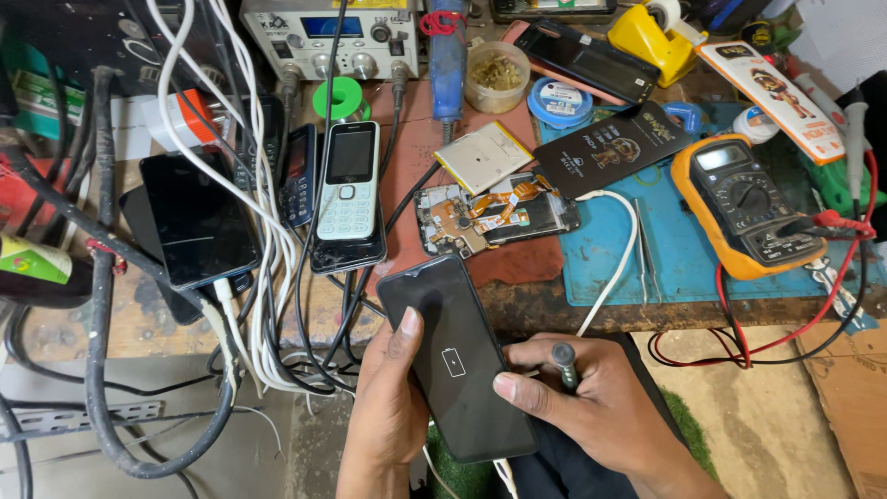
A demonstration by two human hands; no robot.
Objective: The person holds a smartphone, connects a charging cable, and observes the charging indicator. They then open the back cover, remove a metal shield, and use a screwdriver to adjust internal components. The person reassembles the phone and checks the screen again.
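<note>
A single camera, worn on the person's head, looks steeply down and forward over a cluttered repair bench (139, 323); the left hand (388, 407) and right hand (591, 397) sit close at the bottom centre, a black smartphone (457, 360) between them; the bench edge crosses mid-frame, its far side with a soldering station (328, 37) reaching the top; floor shows lower left and right; no second view overlaps it.

Cluttered workbench (166, 323): phones (347, 185), multimeter (747, 205), blue mat (684, 249).
</note>
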